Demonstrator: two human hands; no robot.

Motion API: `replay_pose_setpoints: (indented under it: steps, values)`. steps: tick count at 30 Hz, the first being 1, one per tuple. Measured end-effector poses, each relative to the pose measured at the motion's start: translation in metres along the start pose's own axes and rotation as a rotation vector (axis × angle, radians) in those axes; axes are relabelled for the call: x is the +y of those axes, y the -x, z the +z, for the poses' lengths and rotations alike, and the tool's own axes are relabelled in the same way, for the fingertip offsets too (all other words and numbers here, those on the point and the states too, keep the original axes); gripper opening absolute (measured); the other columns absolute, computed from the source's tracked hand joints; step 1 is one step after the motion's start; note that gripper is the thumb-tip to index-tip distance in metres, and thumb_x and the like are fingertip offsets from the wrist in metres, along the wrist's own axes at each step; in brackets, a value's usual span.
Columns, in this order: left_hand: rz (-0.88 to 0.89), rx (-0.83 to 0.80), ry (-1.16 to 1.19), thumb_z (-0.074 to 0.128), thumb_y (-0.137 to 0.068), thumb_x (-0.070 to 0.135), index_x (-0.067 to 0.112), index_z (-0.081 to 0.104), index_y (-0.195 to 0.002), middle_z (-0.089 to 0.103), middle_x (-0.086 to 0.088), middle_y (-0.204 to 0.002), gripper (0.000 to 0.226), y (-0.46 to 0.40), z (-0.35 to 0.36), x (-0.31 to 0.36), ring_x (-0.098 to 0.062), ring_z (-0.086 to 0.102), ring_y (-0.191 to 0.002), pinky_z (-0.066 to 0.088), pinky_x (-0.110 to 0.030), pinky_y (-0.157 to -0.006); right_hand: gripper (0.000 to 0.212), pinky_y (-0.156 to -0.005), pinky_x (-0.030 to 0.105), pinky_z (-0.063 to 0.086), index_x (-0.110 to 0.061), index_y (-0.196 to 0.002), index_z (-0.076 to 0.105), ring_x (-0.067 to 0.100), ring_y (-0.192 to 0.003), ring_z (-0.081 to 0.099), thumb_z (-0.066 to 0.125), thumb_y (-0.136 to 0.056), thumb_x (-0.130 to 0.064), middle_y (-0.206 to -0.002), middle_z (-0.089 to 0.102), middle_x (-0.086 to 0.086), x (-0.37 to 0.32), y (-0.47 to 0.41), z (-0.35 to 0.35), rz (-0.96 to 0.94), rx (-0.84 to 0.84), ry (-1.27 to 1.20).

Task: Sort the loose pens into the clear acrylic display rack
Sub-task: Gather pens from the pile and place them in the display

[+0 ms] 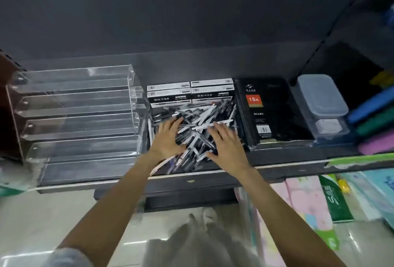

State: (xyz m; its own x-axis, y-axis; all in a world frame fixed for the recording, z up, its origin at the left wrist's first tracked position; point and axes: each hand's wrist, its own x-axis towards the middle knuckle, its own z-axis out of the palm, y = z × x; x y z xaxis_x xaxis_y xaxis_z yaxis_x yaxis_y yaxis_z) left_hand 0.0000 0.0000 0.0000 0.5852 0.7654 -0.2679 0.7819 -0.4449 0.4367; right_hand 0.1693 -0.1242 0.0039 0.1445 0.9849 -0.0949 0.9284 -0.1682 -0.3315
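A heap of loose black and white pens (pixel 198 121) lies on the dark shelf, in the middle. My left hand (pixel 167 136) rests flat on the heap's left side, fingers spread, gripping nothing. On the heap's right side lies my right hand (pixel 227 143), also flat with fingers apart. To the left stands the clear acrylic display rack (pixel 78 115), with several stepped tiers that look bare. The rack's right edge sits close to the pens.
Stacked black-and-white pen boxes (pixel 189 93) sit behind the heap. A black diary (pixel 270 113) lies to the right, then a clear lidded plastic box (pixel 322 98) and coloured items (pixel 375 121). The shelf's front edge (pixel 213 174) runs just below my wrists. Packaged goods fill the lower right.
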Motion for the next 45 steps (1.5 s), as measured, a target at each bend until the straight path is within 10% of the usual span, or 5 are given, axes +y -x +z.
replay_pose_setpoints:
  steps: [5,23,29,40,45]
  values:
    - [-0.074,-0.128,-0.224,0.067,-0.081,0.031,0.019,0.013,-0.151,0.020,-0.010,-0.155,0.090,-0.024,-0.010,-0.002,-0.030,0.015,-0.143,0.017,-0.047,-0.117,0.086,-0.113,0.045,-0.012,-0.020,-0.151,-0.005,0.020,-0.144,-0.016,0.047,-0.091,-0.055,-0.158,-0.014,0.001,0.005,-0.038,0.012,-0.105,-0.151,0.160]
    - [0.156,-0.119,-0.621,0.038,-0.100,0.025,0.004,0.041,-0.118,0.059,-0.015,-0.115,0.028,-0.051,-0.018,0.007,-0.030,0.062,-0.099,0.045,-0.035,-0.079,0.071,-0.113,0.043,-0.014,-0.025,-0.150,-0.005,0.017,-0.145,-0.009,0.042,-0.098,-0.039,-0.159,-0.002,0.000,0.014,-0.066,0.025,0.002,-0.043,0.065]
    - [0.113,-0.391,-0.640,0.034,-0.102,0.030,0.002,0.035,-0.133,0.061,-0.013,-0.113,0.042,-0.061,-0.047,0.023,-0.030,0.060,-0.098,0.047,-0.037,-0.073,0.073,-0.117,0.048,-0.006,-0.024,-0.150,-0.007,0.017,-0.146,-0.006,0.042,-0.098,-0.038,-0.159,0.001,0.002,0.016,-0.064,0.024,0.035,-0.017,0.048]
    - [-0.040,-0.268,0.288,0.045,-0.100,0.024,0.017,0.048,-0.081,0.053,0.004,-0.068,0.021,-0.022,-0.103,0.006,-0.003,0.047,-0.051,0.039,-0.011,-0.049,0.069,-0.115,0.046,-0.008,-0.021,-0.151,-0.001,0.019,-0.146,-0.007,0.041,-0.098,-0.038,-0.159,-0.002,0.004,0.014,-0.069,0.017,0.069,-0.035,0.067]
    - [-0.219,-0.154,1.117,0.041,-0.100,0.015,0.005,0.050,-0.096,0.059,0.005,-0.056,0.014,-0.013,-0.083,0.008,-0.007,0.050,-0.048,0.043,-0.016,-0.045,0.059,-0.118,0.041,0.005,-0.024,-0.149,0.020,0.020,-0.145,0.006,0.044,-0.097,-0.037,-0.157,0.015,0.002,0.007,-0.075,0.001,0.075,0.084,-0.206]
